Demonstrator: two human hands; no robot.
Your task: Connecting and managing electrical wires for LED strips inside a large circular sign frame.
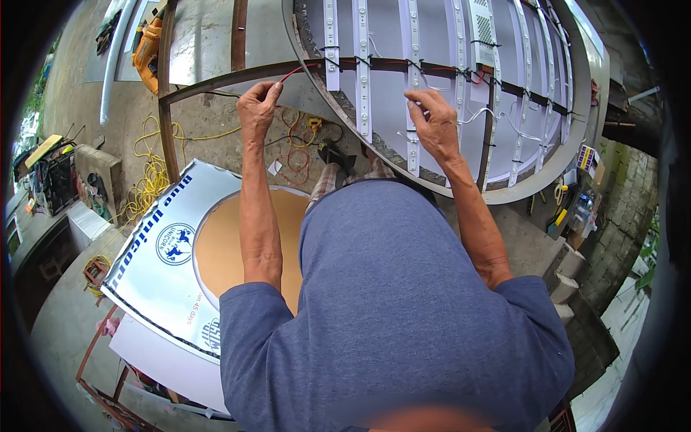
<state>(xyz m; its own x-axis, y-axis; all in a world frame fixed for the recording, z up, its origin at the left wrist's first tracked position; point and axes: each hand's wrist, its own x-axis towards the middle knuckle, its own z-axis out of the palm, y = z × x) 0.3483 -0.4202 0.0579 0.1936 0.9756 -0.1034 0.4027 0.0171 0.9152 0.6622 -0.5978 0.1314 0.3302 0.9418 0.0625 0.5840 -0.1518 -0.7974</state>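
The left hand (259, 108) is pinching the end of a thin red wire (294, 72) between its closed fingertips, and the wire is running up and to the right from it toward a dark metal crossbar (432, 68). The right hand (432, 122) is resting well to the right of the left one, its fingers curled down onto a white LED strip (414, 108); whether it is gripping anything I cannot tell. Both hands are working at the near edge of a large curved sign frame (504, 194), whose white backing is carrying several parallel LED strips tied to the crossbar with black ties and linked by white wires (479, 114). Below the left hand, beside the forearm, a silvery sheet panel (155, 237) with blue lettering, a round blue emblem and a large round tan cut-out is lying tilted. Left of that hand, a coiled yellow cable (151, 180) is lying on the concrete floor (72, 324). Beyond it, further up, a yellow power tool (147, 50) is sitting.
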